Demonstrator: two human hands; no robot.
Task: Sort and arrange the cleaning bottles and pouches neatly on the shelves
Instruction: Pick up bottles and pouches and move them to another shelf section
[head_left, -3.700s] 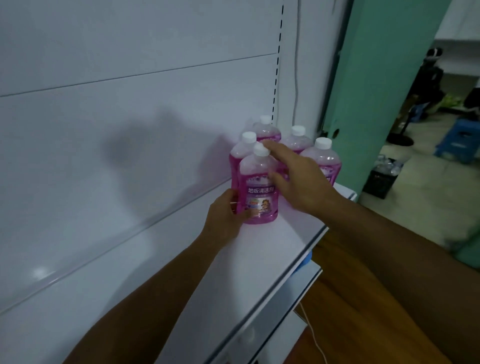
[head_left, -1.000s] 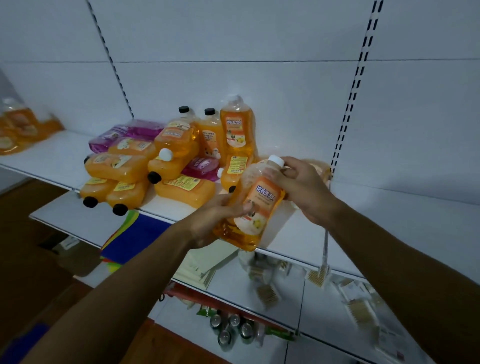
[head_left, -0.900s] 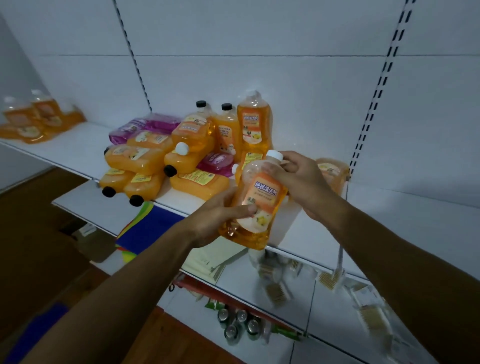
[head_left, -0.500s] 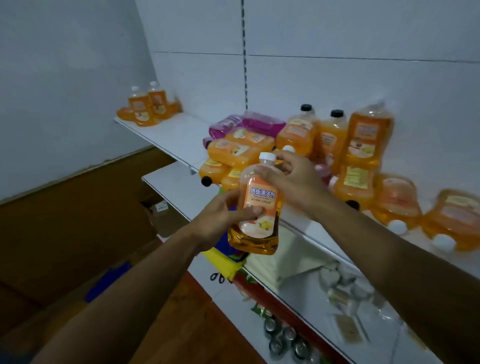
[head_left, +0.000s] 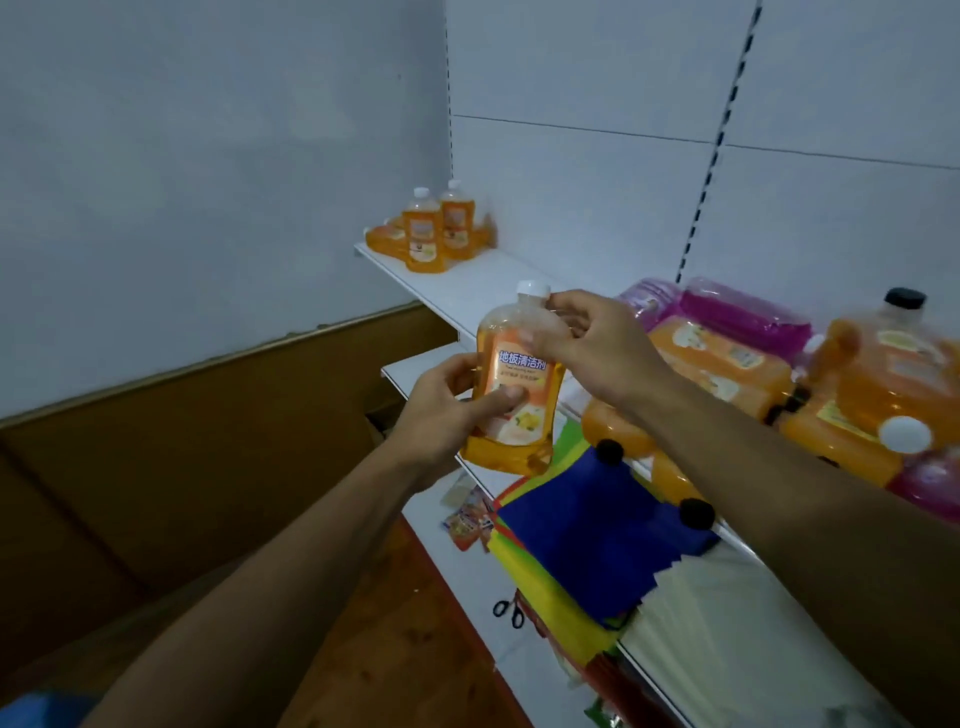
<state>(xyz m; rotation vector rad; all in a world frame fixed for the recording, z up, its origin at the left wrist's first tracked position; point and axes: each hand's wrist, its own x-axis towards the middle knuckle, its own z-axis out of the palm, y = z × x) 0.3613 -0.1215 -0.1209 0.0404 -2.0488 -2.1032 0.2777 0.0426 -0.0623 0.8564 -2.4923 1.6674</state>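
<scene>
I hold an orange cleaning bottle (head_left: 511, 384) with a white cap upright in front of the shelf edge. My left hand (head_left: 447, 410) grips its lower body, thumb across the label. My right hand (head_left: 597, 348) holds its neck and shoulder from the right. At the far left end of the white shelf (head_left: 467, 291) stand two matching orange bottles (head_left: 436, 228), with an orange pouch lying beside them. On the right of the shelf lies a jumbled heap of large orange jugs (head_left: 878, 400), orange pouches (head_left: 717, 364) and pink pouches (head_left: 743, 317).
A lower shelf (head_left: 415, 369) carries a stack of coloured cloths, blue (head_left: 597, 535) on top, and small packets. Scissors (head_left: 506, 610) lie on a bottom shelf. A pale wall closes the left side, with a wooden floor below.
I picked an orange bottle from the heap after the pink bottles. My view has swung left, bringing the two standing orange bottles closer to centre; both hands keep their hold.
</scene>
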